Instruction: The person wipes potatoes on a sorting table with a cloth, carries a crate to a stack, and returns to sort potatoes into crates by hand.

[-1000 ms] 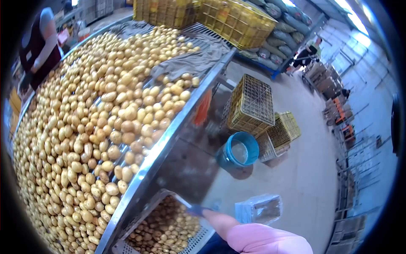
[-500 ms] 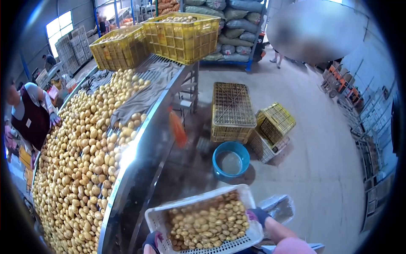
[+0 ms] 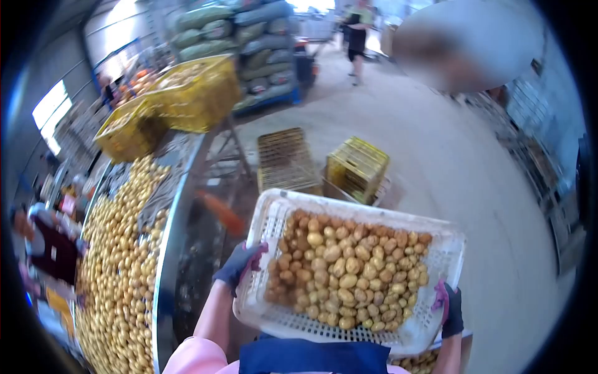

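Two gloved hands held a basket (image 3: 349, 209) of potatoes (image 3: 342, 274) at lower centre.
The left hand (image 3: 240, 265) had its grip closed on the left rim, the right hand (image 3: 450, 306) on the right; the counter (image 3: 165, 268) lay lower left.

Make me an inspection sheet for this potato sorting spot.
Surface: steel table, heaped with loose potatoes.
Job's things: basket, white, full of small potatoes.
Clutter: yellow crates on the floor.
Grips: left grip and right grip, gloved, clasp the basket's sides.
Cables: nothing seen.
Surroundings: stacked sacks; a co-worker at the table; a walker far off.
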Available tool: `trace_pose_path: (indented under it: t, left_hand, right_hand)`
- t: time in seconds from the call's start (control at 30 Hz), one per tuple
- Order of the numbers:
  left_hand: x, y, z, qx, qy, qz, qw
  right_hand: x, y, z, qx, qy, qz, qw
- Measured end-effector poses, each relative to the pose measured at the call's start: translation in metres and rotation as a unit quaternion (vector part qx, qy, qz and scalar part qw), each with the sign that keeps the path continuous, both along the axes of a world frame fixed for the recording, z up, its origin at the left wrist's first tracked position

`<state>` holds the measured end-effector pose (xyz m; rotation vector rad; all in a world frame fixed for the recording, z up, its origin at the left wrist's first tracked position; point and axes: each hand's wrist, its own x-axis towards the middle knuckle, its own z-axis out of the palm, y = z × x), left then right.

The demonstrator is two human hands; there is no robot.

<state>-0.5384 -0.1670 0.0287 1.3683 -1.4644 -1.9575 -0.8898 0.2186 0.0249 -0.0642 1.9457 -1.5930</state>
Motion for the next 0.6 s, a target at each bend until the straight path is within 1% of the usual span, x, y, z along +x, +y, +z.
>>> trace_pose_path:
  t: [0.03, 0.1, 0.13, 0.17, 0.2, 0.23, 0.27, 0.3, 0.37, 0.4, 0.43, 0.5, 0.53, 0.6]
  left_hand:
    - [-0.018, -0.006, -0.002, -0.014, 0.004, 0.008, 1.0]
    - [-0.044, -0.026, -0.017, -0.016, 0.024, -0.034, 0.999]
    - [-0.06, -0.032, -0.024, -0.025, 0.002, -0.05, 0.998]
    - [-0.079, -0.041, -0.027, -0.045, -0.01, -0.061, 0.997]
    - [-0.088, -0.052, -0.031, -0.032, -0.01, -0.08, 0.996]
    - [-0.095, -0.06, -0.033, -0.021, -0.013, -0.091, 0.996]
    - [-0.107, -0.062, -0.029, -0.019, -0.013, -0.102, 0.994]
    - [-0.116, -0.077, -0.037, -0.023, -0.027, -0.142, 0.989]
    - [-0.137, -0.087, -0.041, 0.01, -0.061, -0.135, 0.989]
    - [-0.141, -0.089, -0.037, 0.022, -0.058, -0.147, 0.987]
    - [-0.137, -0.087, -0.027, 0.035, -0.064, -0.136, 0.988]
    - [-0.141, -0.09, -0.027, 0.037, -0.058, -0.142, 0.987]
    - [-0.146, -0.09, -0.017, 0.032, -0.074, -0.131, 0.988]
    - [-0.153, -0.09, -0.003, 0.036, -0.089, -0.104, 0.99]
  right_hand:
    - [0.002, 0.009, -0.01, -0.011, 0.013, -0.028, 0.999]
    - [0.008, 0.022, -0.039, -0.042, 0.034, -0.106, 0.993]
    - [0.018, 0.021, -0.036, -0.046, 0.062, -0.16, 0.984]
    - [0.021, 0.018, -0.018, -0.039, 0.013, -0.14, 0.989]
    - [0.029, 0.018, -0.021, -0.055, -0.013, -0.162, 0.985]
    - [0.036, 0.017, -0.018, -0.058, -0.011, -0.195, 0.979]
    - [0.04, 0.015, -0.016, -0.06, -0.017, -0.207, 0.976]
    - [0.041, 0.013, -0.009, -0.058, -0.023, -0.219, 0.974]
    - [0.036, 0.01, -0.002, -0.023, -0.024, -0.212, 0.977]
    - [0.036, 0.007, 0.005, -0.028, -0.026, -0.204, 0.978]
    - [0.03, 0.007, 0.013, -0.02, -0.035, -0.204, 0.978]
    - [0.034, 0.004, 0.014, -0.047, -0.061, -0.197, 0.977]
    - [0.027, 0.002, 0.012, -0.028, -0.077, -0.21, 0.974]
    - [0.008, -0.001, 0.002, -0.028, -0.1, -0.195, 0.975]
